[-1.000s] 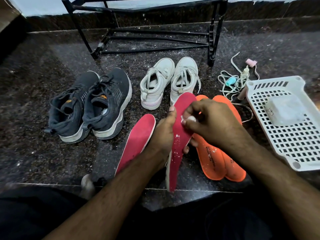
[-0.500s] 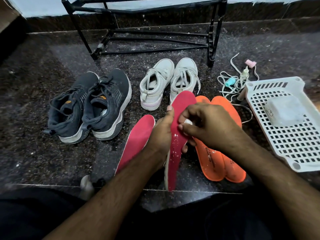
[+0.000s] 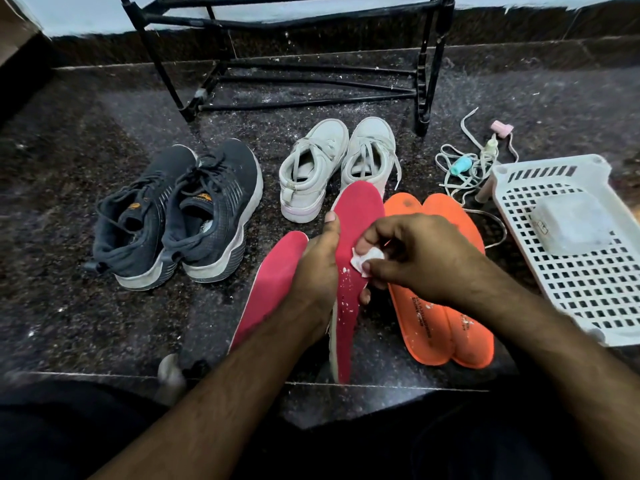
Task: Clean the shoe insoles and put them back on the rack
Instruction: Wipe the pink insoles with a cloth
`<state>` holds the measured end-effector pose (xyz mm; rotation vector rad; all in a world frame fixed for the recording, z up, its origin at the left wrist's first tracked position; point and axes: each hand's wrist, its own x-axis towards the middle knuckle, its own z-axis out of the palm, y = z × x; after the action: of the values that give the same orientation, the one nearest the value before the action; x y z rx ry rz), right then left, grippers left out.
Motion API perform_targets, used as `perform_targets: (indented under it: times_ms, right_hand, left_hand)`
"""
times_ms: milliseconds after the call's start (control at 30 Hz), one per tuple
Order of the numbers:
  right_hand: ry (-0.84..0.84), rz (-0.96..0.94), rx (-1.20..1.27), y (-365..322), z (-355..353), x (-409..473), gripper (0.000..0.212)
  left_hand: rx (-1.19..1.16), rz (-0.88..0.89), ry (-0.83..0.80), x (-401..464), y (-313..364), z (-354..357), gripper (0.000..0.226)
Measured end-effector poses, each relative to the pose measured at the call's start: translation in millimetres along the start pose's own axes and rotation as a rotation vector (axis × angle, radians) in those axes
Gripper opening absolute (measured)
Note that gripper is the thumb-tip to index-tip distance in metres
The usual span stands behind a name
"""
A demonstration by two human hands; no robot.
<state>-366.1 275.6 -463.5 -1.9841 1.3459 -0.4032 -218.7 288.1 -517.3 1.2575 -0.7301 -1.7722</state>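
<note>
My left hand (image 3: 317, 271) grips a pink insole (image 3: 356, 216) on edge, tilted above the dark stone floor. White flecks dot its lower half. My right hand (image 3: 415, 258) pinches a small white wipe (image 3: 363, 261) against the insole's middle. A second pink insole (image 3: 270, 289) lies flat to the left. Two orange insoles (image 3: 436, 323) lie side by side to the right, partly under my right hand. The black metal rack (image 3: 311, 77) stands at the back.
A dark grey pair of sneakers (image 3: 180, 216) sits left, a white pair (image 3: 336, 164) in the middle behind the insoles. A white plastic basket (image 3: 588, 289) holding a pale box (image 3: 571, 226) lies at right, with loose laces and small bottles (image 3: 467, 168) behind it.
My right hand has slid down the pink insole toward its middle with the wipe. The left hand still holds the insole in much the same place.
</note>
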Motion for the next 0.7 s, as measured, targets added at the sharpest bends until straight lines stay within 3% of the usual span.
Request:
perform_targets:
  times_ms: [67, 233, 300, 467, 533, 633, 700]
  right_hand:
    - [0.061, 0.039, -0.054, 5.4, -6.0, 0.0, 0.02]
    - [0.405, 0.081, -0.055, 12.4, -11.7, 4.6, 0.021]
    - [0.344, 0.042, -0.025, 9.1, -6.9, 7.0, 0.021]
    - [-0.017, -0.013, -0.061, 6.9, -10.5, 1.1, 0.019]
    - [0.039, 0.041, -0.013, 13.1, -15.3, 0.7, 0.02]
    - [0.32, 0.087, -0.06, 21.0, -16.0, 5.9, 0.019]
    - [0.377, 0.052, -0.041, 18.2, -10.9, 9.3, 0.019]
  left_hand:
    - [0.026, -0.004, -0.026, -2.1, 1.5, 2.4, 0.086]
    - [0.068, -0.024, -0.145, -11.4, 3.6, 11.5, 0.078]
    - [0.045, -0.02, -0.115, -9.5, 4.0, 9.9, 0.082]
    - [0.014, -0.012, 0.004, -3.1, 3.7, 5.7, 0.086]
    - [0.002, -0.012, -0.024, -5.8, 3.3, 9.8, 0.082]
    - [0.042, -0.018, -0.072, -10.4, 2.8, 13.5, 0.08]
    - [0.051, -0.008, -0.078, -10.9, 3.6, 12.2, 0.078]
